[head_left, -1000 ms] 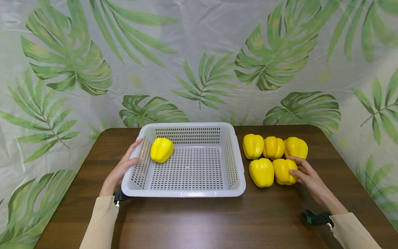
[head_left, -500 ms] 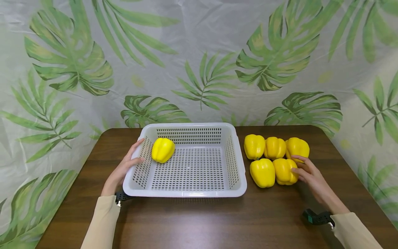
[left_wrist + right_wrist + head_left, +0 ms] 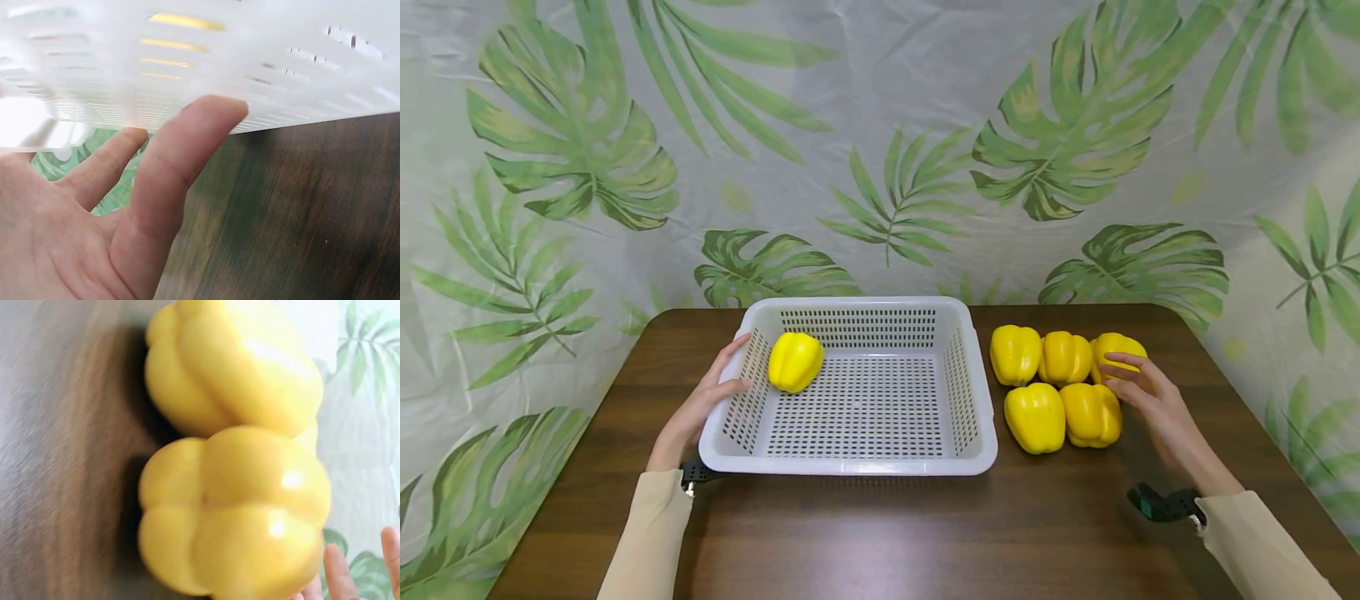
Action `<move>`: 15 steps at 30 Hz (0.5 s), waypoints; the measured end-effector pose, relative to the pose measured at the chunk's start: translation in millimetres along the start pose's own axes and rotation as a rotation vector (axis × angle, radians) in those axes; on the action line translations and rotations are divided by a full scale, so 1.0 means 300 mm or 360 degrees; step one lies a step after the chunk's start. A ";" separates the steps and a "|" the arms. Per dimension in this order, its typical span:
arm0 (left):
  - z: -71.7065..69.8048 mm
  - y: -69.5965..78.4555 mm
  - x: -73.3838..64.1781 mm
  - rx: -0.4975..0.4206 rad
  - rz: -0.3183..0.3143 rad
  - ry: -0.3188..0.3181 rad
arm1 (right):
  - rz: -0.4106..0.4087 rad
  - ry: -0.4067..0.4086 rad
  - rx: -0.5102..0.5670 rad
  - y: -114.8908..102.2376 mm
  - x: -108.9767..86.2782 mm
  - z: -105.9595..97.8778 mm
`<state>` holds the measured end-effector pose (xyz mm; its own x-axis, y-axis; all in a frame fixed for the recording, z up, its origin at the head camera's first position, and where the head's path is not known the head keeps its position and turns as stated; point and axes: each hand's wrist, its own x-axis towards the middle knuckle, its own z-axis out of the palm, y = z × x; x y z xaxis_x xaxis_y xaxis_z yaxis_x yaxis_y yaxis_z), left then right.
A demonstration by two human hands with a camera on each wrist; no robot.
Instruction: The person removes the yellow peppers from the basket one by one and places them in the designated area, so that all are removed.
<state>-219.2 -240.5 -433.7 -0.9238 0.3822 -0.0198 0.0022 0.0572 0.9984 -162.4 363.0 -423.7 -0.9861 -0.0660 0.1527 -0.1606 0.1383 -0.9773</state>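
Note:
My left hand (image 3: 694, 410) rests at the left side of a white slotted plastic basket (image 3: 850, 467), its fingers and thumb extended against it. In the left wrist view the thumb lies against the slotted wall (image 3: 287, 87). Inside the basket, at the left, sits one yellow bell pepper (image 3: 796, 362). My right hand (image 3: 1161, 417) hovers at the right of several more bell peppers, fingers spread and holding nothing. Nearest to it are the front right pepper (image 3: 1092, 417) and the back right pepper (image 3: 1108, 346), which the fingers partly hide.
Left of those two, more yellow peppers stand close together, among them the back left one (image 3: 1015, 355), the back middle one (image 3: 1065, 358) and the front left one (image 3: 1034, 418). All stand on a dark wooden table (image 3: 850, 542). A leaf-patterned cloth (image 3: 910, 125) hangs behind.
My right hand has lifted slightly and moved up from the front right pepper toward the back right one. The left hand and the basket stay together; the whole view has shifted slightly.

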 end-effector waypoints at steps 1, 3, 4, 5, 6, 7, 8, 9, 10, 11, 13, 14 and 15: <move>0.000 0.000 0.000 0.0005 0.0003 0.0000 | -0.0003 0.0000 -0.0002 -0.007 0.005 0.005; -0.001 -0.001 0.001 0.0008 0.0006 -0.0003 | -0.0007 0.0001 -0.0011 -0.020 0.017 0.018; -0.001 -0.001 0.001 0.0009 0.0008 -0.0005 | -0.0008 0.0001 -0.0021 -0.027 0.023 0.025; -0.001 -0.001 0.002 0.0016 0.0010 -0.0004 | -0.0008 -0.0003 -0.0022 -0.034 0.028 0.033; -0.002 -0.001 0.003 0.0019 0.0011 -0.0004 | -0.0011 -0.0010 -0.0014 -0.042 0.033 0.042; -0.002 -0.002 0.003 0.0018 0.0012 -0.0004 | -0.0018 -0.0019 -0.0014 -0.049 0.038 0.051; -0.002 -0.002 0.003 0.0018 0.0013 -0.0004 | -0.0026 -0.0031 -0.0007 -0.055 0.043 0.061; -0.002 -0.002 0.003 0.0018 0.0013 -0.0004 | -0.0033 -0.0042 -0.0013 -0.062 0.048 0.072; -0.002 -0.002 0.003 0.0016 0.0013 -0.0004 | -0.0036 -0.0054 -0.0034 -0.069 0.053 0.082; -0.002 -0.003 0.004 0.0015 0.0012 -0.0002 | -0.0040 -0.0070 -0.0037 -0.075 0.058 0.093; -0.002 -0.004 0.003 0.0014 0.0010 -0.0003 | -0.0034 -0.0092 -0.0090 -0.089 0.069 0.114; -0.002 -0.004 0.003 0.0012 0.0010 -0.0003 | -0.0031 -0.0103 -0.0114 -0.095 0.076 0.125; -0.002 -0.005 0.003 0.0006 0.0010 -0.0005 | -0.0024 -0.0113 -0.0138 -0.101 0.082 0.136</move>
<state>-220.3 -240.9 -435.1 -0.9227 0.3852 -0.0137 0.0095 0.0584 0.9982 -180.1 316.9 -396.2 -0.9785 -0.1380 0.1534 -0.1814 0.2213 -0.9582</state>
